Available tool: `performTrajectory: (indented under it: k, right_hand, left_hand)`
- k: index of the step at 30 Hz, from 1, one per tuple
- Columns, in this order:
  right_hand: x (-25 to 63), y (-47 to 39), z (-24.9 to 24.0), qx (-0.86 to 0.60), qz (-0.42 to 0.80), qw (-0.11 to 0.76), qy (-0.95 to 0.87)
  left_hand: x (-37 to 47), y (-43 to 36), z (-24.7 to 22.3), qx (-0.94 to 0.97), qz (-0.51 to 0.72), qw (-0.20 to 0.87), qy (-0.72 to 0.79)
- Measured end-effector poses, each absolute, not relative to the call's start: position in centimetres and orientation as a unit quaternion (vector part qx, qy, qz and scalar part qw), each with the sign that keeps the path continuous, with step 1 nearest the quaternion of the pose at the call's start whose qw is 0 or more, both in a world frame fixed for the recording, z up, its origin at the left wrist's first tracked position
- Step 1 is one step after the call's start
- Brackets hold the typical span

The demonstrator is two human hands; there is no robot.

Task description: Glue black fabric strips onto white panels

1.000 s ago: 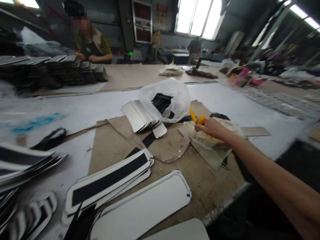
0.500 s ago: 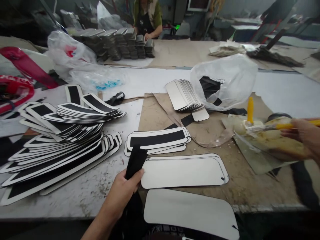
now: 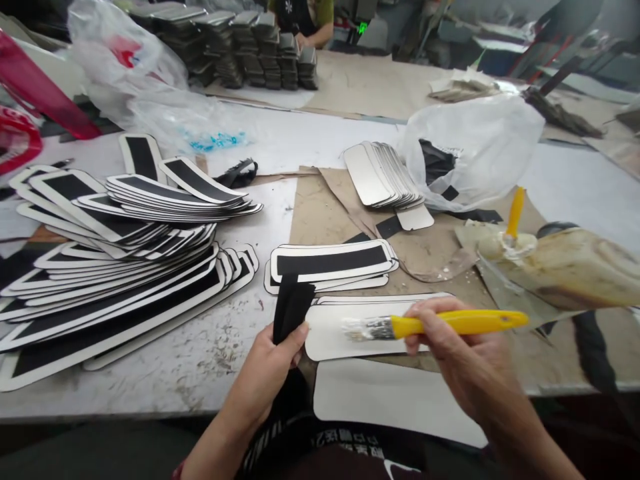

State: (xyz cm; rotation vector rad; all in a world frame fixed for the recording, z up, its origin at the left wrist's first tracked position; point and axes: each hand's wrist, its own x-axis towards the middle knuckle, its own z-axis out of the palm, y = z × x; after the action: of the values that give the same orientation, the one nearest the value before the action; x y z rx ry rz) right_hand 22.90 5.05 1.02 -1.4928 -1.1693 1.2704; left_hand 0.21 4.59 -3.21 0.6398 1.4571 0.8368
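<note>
My right hand grips a yellow-handled paintbrush. The brush's bristles, coated in something white, are over the left part of a white panel with rounded corners; whether they touch it I cannot tell. In my left hand is a bunch of black strips, pinched beside that panel's left end. A second white panel lies nearer to me, partly behind my right wrist. Just beyond, a few white panels with a black strip on top are stacked.
Piles of black-and-white panels spread over the left. Further back stand a fanned stack of white panels and a plastic bag. A glue-smeared container with another yellow handle lies right. Across the table a person works beside grey stacks.
My right hand has brought the paintbrush from the glue-smeared container leftward over the white panel. My left hand still holds the black strips. The whole view has shifted slightly.
</note>
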Motion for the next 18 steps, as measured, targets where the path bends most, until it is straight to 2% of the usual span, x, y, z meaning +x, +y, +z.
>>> performTrajectory:
  k: [4,11,18]
  right_hand:
    - [19.5,4.8,-0.4,-0.579,0.519,0.435,-0.454]
    - [19.6,3.9,-0.5,-0.628,0.435,0.42,-0.49]
    - [18.6,3.2,-0.3,-0.601,0.432,0.456,-0.494]
  left_hand:
    - [0.2,4.3,-3.8,0.294,0.372,0.626,0.619]
    - [0.3,3.8,-4.5,0.317,0.363,0.613,0.626]
    - [0.4,3.6,-4.6,0.321,0.374,0.608,0.622]
